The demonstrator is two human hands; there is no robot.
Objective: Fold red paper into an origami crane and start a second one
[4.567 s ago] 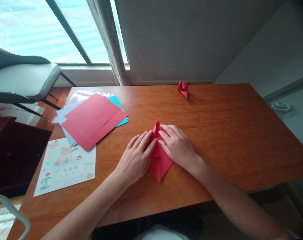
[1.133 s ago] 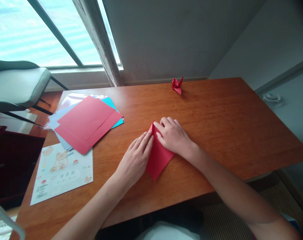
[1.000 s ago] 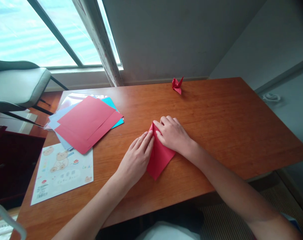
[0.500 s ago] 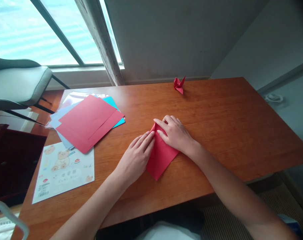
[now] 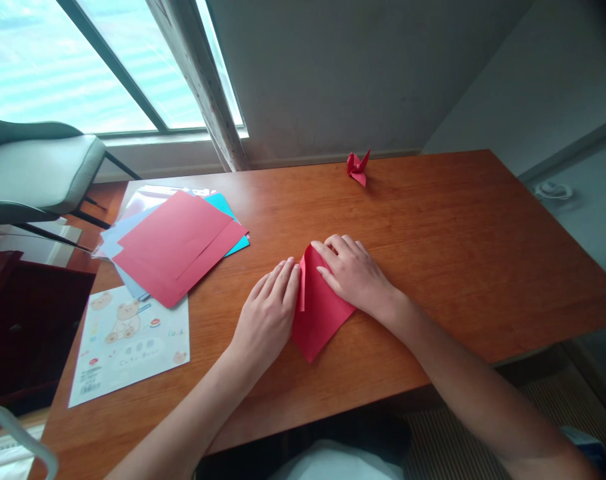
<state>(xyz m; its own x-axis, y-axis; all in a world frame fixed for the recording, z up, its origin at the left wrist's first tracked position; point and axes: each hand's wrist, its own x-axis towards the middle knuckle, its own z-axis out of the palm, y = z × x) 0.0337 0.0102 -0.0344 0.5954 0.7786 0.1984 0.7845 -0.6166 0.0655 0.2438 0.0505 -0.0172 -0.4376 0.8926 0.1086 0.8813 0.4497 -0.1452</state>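
Observation:
A folded sheet of red origami paper (image 5: 325, 310) lies on the table in front of me, one corner pointing towards me. Along its left side a narrow flap (image 5: 303, 287) stands partly lifted. My left hand (image 5: 270, 303) is at this flap, its fingers pressed together along the edge; the thumb is hidden. On the upper right part of the sheet rests my right hand (image 5: 353, 270), index fingertip at the top corner, thumb on the paper and the other fingers bent. It holds the sheet against the table.
A red folded paper crane (image 5: 357, 169) stands near the far edge of the wooden table (image 5: 447, 253). To the left lie a stack of red, blue and pale sheets (image 5: 177, 240) and a printed bear sheet (image 5: 133, 347). A chair (image 5: 33, 167) stands beyond.
My left hand has shifted slightly left, and the flap at the left side now shows more openly. My right hand has barely moved on the paper.

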